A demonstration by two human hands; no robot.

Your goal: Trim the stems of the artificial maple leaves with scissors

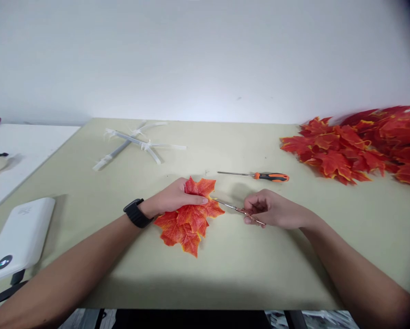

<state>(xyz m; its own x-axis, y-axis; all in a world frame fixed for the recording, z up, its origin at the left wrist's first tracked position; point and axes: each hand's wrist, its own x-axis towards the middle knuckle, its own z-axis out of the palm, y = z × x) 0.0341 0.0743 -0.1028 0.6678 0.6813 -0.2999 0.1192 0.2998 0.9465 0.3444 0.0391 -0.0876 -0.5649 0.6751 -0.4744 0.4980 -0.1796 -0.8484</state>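
Observation:
My left hand (179,196) is closed around a small bunch of red-orange artificial maple leaves (193,219), its thumb pressed on top of them. The leaves are held above the table in front of me, with their yellow edges showing. In my right hand (269,208) is a pair of small scissors (239,210) with copper-coloured handles. The blades point left, and their tip is at the right edge of the leaves near my left thumb. Whether the tip touches a leaf or a stem I cannot tell.
Behind my hands lies a screwdriver (271,177) with an orange and black handle. A large heap of red maple leaves (342,151) is at the back right. Back left are joined tubes with white ties (129,139). A white power bank (23,237) lies at the left.

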